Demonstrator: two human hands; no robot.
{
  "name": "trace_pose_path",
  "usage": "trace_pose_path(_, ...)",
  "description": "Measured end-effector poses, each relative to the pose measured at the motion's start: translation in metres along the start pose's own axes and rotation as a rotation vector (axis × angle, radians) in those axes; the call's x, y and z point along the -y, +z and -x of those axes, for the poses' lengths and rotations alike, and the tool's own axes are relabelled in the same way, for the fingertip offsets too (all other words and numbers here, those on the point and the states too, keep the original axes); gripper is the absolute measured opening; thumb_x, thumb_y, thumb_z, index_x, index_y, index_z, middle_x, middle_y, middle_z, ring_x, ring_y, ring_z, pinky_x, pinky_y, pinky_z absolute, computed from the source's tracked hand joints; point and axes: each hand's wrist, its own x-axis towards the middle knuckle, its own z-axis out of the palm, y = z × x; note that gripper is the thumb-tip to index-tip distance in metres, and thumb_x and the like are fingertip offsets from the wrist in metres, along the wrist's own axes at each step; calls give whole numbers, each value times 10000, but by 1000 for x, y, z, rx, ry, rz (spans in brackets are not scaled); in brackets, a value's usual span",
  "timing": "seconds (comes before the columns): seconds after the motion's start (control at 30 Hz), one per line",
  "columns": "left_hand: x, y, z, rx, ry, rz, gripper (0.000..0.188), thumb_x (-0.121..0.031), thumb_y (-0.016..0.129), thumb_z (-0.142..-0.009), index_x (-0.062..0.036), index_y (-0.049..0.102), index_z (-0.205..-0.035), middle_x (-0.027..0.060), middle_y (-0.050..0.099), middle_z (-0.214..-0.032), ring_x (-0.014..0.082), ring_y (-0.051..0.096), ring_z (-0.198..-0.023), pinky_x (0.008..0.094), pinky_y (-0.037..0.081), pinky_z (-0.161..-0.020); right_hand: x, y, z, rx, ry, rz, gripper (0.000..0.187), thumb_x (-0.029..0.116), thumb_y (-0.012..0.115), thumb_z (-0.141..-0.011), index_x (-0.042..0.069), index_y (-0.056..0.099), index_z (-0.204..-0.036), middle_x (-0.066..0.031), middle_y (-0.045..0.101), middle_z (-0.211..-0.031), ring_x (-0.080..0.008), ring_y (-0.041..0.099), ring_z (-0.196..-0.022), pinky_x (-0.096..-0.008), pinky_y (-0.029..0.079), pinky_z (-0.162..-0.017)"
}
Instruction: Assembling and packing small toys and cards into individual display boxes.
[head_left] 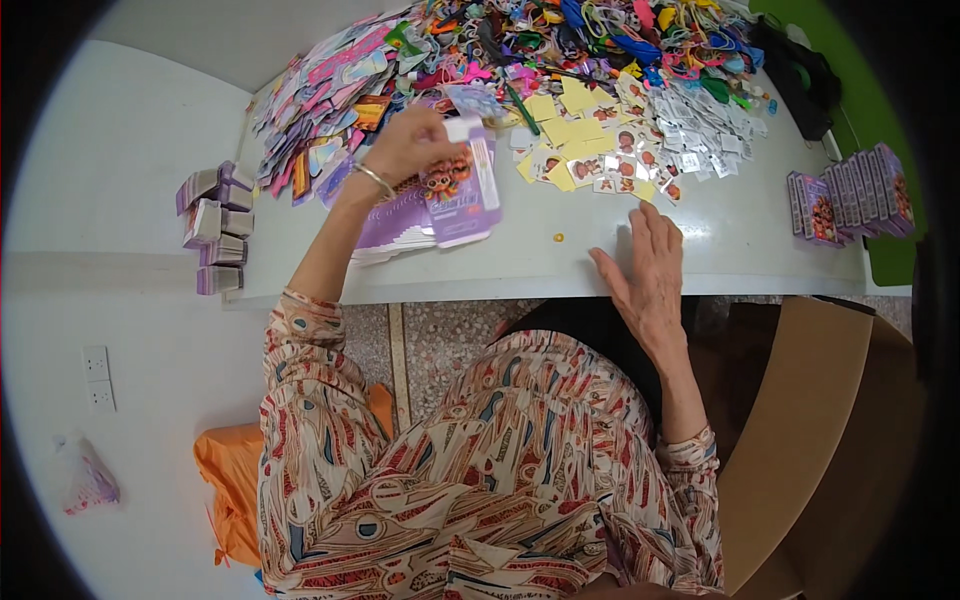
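My left hand (410, 150) pinches the upper end of a flat purple carton (462, 205) with cartoon figures on its front. The carton is tilted above a stack of similar flattened purple cartons (390, 225) at the table's front left. My right hand (650, 275) rests at the front edge of the white table (720, 245), fingers stretched out and holding nothing. Just beyond its fingertips lie small cartoon stickers (625, 160) and yellow paper squares (570, 140). A small round orange-yellow piece (559, 238) lies on the table between my hands.
Silvery packets (705, 130) lie right of the stickers. Behind is a heap of colourful trinkets (560, 40), with shiny cards (325, 90) at its left. Filled purple boxes (860, 195) stand at the right edge, stacked cartons (218, 230) at the left. A cardboard box (800, 400) stands below right.
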Motion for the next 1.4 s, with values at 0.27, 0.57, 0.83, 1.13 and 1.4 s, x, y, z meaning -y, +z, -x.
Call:
trace_pose_path(0.27,-110,-2,-23,73,-263,531,210,-162,755,-792,-22,606,-741,30,557,-850,126,530,-829,259,426,-729,66,17,-50,123,140,-276,1012,433,836,-640,-138,322,-1299,-323,476,-1233,-439,492,-1117,-457,436,-931)
trace_pose_path(0.57,-137,36,-12,-135,-294,818,318,-27,686,-837,-19,553,-1126,74,536,-1188,181,583,-1045,300,493,-890,32,15,-45,117,444,-458,924,310,847,-618,-79,338,-1285,-217,656,-979,-308,682,-836,-372,538,-733)
trace_pose_path(0.83,-146,66,0,-74,-344,1161,426,-66,670,-872,-19,550,-1278,56,623,-1098,133,613,-950,276,526,-840,0,9,-35,133,379,-796,545,155,825,-692,0,543,-1132,-78,686,-959,-144,654,-850,-288,517,-768)
trace_pose_path(1.13,-138,45,-12,320,-193,1087,556,-51,694,-847,-45,476,-1359,75,540,-1299,122,600,-1020,266,514,-859,-8,-17,-30,424,434,-1172,469,130,827,-704,39,608,-1109,-25,674,-967,-88,613,-872,-254,496,-810)
trace_pose_path(1.4,-137,38,-12,559,-140,981,730,-54,718,-829,-75,342,-1455,74,422,-1419,128,574,-1068,274,513,-857,-14,-17,-25,484,334,-1101,521,196,847,-679,34,586,-1099,-36,656,-944,-104,595,-840,-275,491,-787)
